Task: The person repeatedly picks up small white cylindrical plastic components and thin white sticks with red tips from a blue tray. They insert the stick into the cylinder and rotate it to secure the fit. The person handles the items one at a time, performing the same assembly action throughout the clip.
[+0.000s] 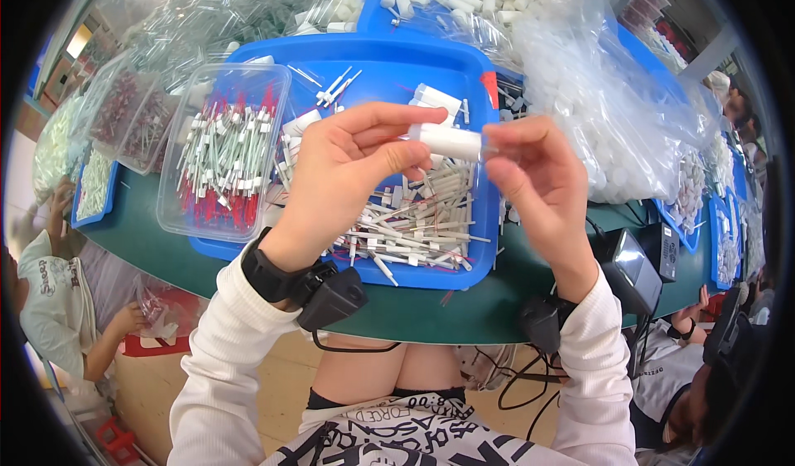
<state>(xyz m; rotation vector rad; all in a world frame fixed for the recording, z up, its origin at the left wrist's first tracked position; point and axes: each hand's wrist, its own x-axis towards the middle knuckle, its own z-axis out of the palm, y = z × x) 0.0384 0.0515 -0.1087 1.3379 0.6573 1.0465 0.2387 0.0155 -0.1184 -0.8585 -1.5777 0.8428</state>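
Note:
Above the blue tray [331,48] a white cylinder [451,142] lies level between my two hands. My left hand [344,164] pinches its left end between thumb and fingers. At the right end some see-through plastic shows, and the closed fingers of my right hand [542,176] grip it there. Beneath them the tray holds a heap of thin white sticks [414,230] with red wires. A clear plastic box [171,186] to the left is filled with white-and-red wired pieces [228,151]. More white cylinders [437,98] lie in the tray behind my fingers.
Clear plastic bags [596,93] crowd the back and right. Behind the tray, another blue tray [377,7] holds white cylinders. A small black device [631,271] with cables stands on the green table [414,317] at right. People [54,300] sit at both sides.

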